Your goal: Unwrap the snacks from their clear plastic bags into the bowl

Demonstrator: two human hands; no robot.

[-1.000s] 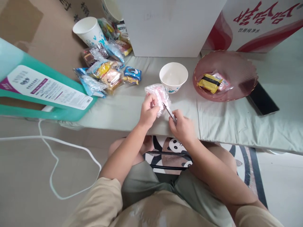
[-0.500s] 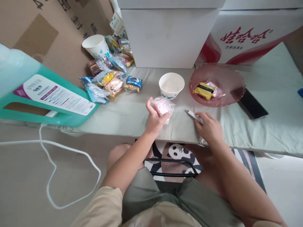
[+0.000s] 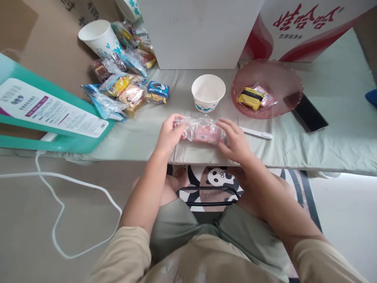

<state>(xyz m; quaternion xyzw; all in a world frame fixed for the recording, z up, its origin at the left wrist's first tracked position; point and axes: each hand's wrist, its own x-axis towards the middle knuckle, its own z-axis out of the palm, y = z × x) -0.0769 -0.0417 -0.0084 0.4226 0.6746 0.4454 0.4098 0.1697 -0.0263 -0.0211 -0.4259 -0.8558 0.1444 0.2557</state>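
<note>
A clear-wrapped pink snack packet lies across the front edge of the grey-green mat. My left hand grips its left end and my right hand grips its right end, so the packet is stretched between them. A small white cutter rests on the mat just right of my right hand, untouched. Behind the packet stands an empty white paper bowl.
A pink glass bowl with a yellow snack and a pink one sits at the right, a black phone beside it. Several wrapped snacks and a paper cup lie at the left. White boxes stand behind. A teal stool lies left.
My right hand has put the white cutter down on the mat and come left to take the packet's right end. The packet now lies flat between both hands.
</note>
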